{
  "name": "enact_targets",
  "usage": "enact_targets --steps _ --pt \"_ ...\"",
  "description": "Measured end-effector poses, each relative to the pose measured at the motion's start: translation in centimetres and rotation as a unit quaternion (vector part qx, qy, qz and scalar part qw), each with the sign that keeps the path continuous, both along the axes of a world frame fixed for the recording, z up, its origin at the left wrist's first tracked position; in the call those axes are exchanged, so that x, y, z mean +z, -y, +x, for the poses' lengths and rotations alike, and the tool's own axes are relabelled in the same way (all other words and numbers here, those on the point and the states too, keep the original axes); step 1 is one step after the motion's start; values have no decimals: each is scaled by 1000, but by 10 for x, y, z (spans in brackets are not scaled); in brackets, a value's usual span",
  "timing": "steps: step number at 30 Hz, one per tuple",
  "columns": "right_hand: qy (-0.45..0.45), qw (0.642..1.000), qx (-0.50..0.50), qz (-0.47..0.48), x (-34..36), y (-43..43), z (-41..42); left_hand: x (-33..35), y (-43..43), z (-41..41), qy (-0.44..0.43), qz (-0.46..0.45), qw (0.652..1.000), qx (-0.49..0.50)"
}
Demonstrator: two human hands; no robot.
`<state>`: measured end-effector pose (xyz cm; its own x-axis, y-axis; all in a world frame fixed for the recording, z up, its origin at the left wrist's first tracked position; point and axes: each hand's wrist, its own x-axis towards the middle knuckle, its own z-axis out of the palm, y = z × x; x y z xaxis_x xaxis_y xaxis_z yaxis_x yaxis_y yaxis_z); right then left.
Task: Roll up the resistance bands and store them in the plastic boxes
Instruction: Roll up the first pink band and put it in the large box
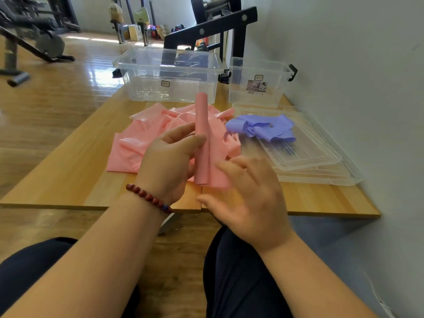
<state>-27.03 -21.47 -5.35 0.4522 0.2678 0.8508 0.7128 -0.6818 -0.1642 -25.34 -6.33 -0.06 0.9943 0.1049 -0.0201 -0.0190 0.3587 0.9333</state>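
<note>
one pink roll upright, its loose tail off to the right

half-rolled at best, the pink roll [202, 120] stands nearly upright in the left grip [169, 157]. thumb and fingers curl round its lower middle, and its long axis points up and away from the person, toward the boxes. the unrolled rest of the band comes off the roll's right edge and runs into the pink heap [142, 136] on the counter [68, 175] just behind.

the right grip [250, 196] is wide, fingers spread and holding nothing. it sits low and to the right of the roll's bottom end, near it but seemingly apart (it is blurred, so finer contact cannot be told). that makes it the nearer hand to the loose tail. my guess is that the next turns need it to feed that tail across the roll's axis.

the purple band [263, 127] lies crumpled on the stacked clear lids [321, 161] at the right, close to the wall [344, 53]. at the counter's far edge stand the large box [137, 88] on the left and the small box [257, 95], with black latches, on the right. no band shows in either. beyond them are the wooden floor [57, 99] and dark gym equipment [29, 31].
</note>
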Motion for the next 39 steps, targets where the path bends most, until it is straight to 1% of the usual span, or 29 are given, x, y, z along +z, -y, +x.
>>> enact_targets --steps 2,4,6,7,8,10,11,13,14,15,16,18,19,20,23,26,29,31,34,37,39 --pt "-60 995 1 81 13 6 5 -2 -9 2 19 114 993 -23" --pt "-167 972 8 167 33 11 13 -2 -15 1 51 227 971 -62" --pt "-289 939 60 178 54 18 26 2 -19 -1 86 317 939 -106" --pt "-337 923 90 160 62 22 32 7 -19 -3 100 355 921 -125" --pt "-365 915 112 129 69 27 38 11 -20 -3 115 390 904 -135" --pt "-375 917 116 72 77 32 48 17 -21 1 140 451 873 -118" --pt "-368 920 112 71 78 33 52 20 -23 3 147 476 862 -97" --pt "-354 922 115 112 77 33 56 22 -30 8 143 511 844 -76" --pt "-344 922 114 137 75 33 58 22 -35 11 132 514 844 -80" --pt "-336 922 113 158 73 34 59 22 -39 12 116 496 856 -85" --pt "-330 921 112 173 72 34 60 21 -43 13 102 450 883 -86" --pt "-323 916 118 205 70 33 59 20 -47 15 80 305 946 -75" --pt "-322 912 123 224 69 33 59 19 -47 15 73 241 965 -70" --pt "-320 908 127 239 69 33 59 20 -46 16 72 204 974 -64" --pt "-311 900 143 269 76 32 58 27 -39 18 88 186 978 -30" --pt "-324 881 170 301 86 34 58 36 -36 20 102 183 978 -14" --pt "-306 893 149 294 92 36 60 45 -35 19 100 137 985 -44" --pt "-297 898 154 287 96 37 59 48 -35 19 101 120 987 -43" --pt "-273 907 141 288 106 39 62 54 -36 20 114 166 979 -14" --pt "-246 907 147 308 121 40 63 62 -33 20 120 208 971 -21" --pt "-235 904 160 319 132 41 64 66 -29 23 121 279 953 5"
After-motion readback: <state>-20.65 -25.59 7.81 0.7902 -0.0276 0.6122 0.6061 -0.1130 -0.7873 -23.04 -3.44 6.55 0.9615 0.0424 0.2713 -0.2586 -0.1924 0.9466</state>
